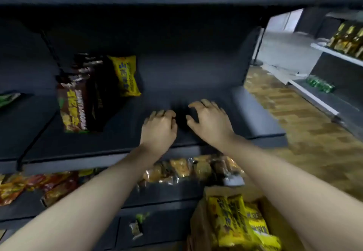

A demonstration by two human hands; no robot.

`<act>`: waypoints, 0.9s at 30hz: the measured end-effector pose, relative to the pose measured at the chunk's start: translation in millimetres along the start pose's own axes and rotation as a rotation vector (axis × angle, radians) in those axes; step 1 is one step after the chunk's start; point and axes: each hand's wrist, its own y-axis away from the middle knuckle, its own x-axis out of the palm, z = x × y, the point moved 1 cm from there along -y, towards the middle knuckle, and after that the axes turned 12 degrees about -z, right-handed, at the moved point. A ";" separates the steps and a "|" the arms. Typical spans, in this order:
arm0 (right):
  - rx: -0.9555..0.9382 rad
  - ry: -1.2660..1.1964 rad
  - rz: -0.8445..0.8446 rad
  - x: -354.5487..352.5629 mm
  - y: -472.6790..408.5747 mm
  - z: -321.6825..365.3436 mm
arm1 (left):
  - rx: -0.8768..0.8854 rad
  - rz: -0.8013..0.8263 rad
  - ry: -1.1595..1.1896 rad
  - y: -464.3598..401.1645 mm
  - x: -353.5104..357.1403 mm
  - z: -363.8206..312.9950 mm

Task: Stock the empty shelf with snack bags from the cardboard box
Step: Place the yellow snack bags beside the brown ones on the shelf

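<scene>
Both my hands reach over the dark shelf (216,74) at mid height. My left hand (159,129) has its fingers curled and holds nothing that I can see. My right hand (208,121) is beside it, fingers bent and spread, also holding nothing. A yellow snack bag (125,75) stands on the shelf to the left of the hands, next to a row of brown and yellow bags (78,101). The cardboard box (198,221) at bottom right holds more yellow snack bags (235,223). The picture is blurred by motion.
The shelf below carries orange and red packets (184,169) (31,186). A green packet (7,98) lies in the left bay. Small packets (136,229) sit on the lowest level. At right, a wood-pattern floor (306,136) and another rack with bottles (347,38).
</scene>
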 end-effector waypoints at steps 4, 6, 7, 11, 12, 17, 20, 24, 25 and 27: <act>0.006 0.006 0.033 -31.4 34.6 -38.6 | 0.034 -0.027 0.110 30.0 -3.0 -51.8; -0.002 0.021 0.050 -41.9 46.9 -57.7 | 0.056 -0.048 0.156 47.4 1.8 -74.1; -0.004 0.026 0.056 -46.3 53.2 -65.8 | 0.068 -0.052 0.178 57.2 4.3 -84.0; -0.022 0.012 0.043 -59.6 77.8 -90.2 | 0.046 -0.001 0.207 91.2 18.3 -112.8; -0.025 -0.013 0.017 -61.3 86.6 -96.3 | 0.044 0.026 0.207 99.8 22.3 -119.6; 0.021 -0.151 -0.084 -48.2 141.8 -116.5 | 0.005 0.224 0.183 142.3 49.7 -137.2; 0.121 -0.168 0.078 -29.5 171.4 -128.3 | -0.063 0.383 0.154 163.6 69.9 -135.8; 0.125 -0.070 0.251 7.8 207.8 -147.7 | -0.129 0.609 0.109 184.1 89.9 -134.7; 0.144 -0.050 0.296 18.3 216.2 -152.6 | -0.145 0.659 0.097 189.2 95.2 -134.6; 0.205 -0.024 0.396 38.4 232.0 -160.4 | -0.200 0.731 0.067 198.3 106.0 -133.6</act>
